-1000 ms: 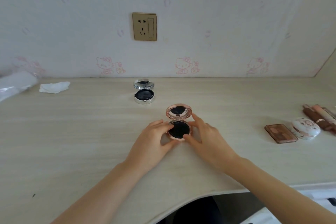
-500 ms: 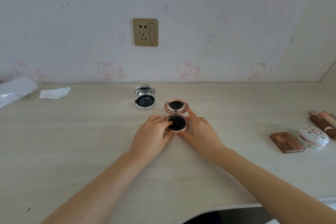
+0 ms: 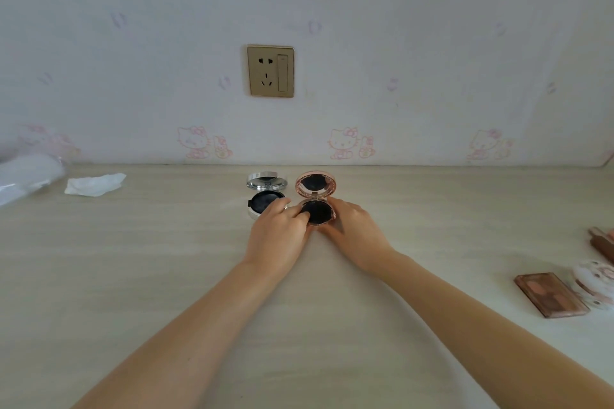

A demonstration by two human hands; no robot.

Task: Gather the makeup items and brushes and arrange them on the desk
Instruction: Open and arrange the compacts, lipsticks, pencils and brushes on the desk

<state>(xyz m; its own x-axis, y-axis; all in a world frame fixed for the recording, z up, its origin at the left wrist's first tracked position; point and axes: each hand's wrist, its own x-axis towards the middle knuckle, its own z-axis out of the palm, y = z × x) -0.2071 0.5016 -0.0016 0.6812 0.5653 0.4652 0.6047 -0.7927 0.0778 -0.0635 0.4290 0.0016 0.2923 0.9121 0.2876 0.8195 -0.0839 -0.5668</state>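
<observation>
An open pink compact (image 3: pixel 316 197) with a black puff and a mirror lid stands on the desk near the wall. My left hand (image 3: pixel 279 236) and my right hand (image 3: pixel 354 236) hold its base from either side, fingers curled round the rim. Right beside it on the left stands an open silver compact (image 3: pixel 264 194) with a black puff; my left hand covers its lower right edge. At the right edge lie a brown eyeshadow palette (image 3: pixel 551 294), a white round case (image 3: pixel 594 285) and brown tubes (image 3: pixel 603 244), partly cut off.
A crumpled white tissue (image 3: pixel 94 183) and a clear plastic bag (image 3: pixel 28 176) lie at the back left of the pale wooden desk (image 3: pixel 133 276). A gold wall socket (image 3: pixel 270 71) sits above the compacts.
Both hands have slid the pink compact away from me toward the wall, until it stands right next to the silver compact. The view has shifted forward with it.
</observation>
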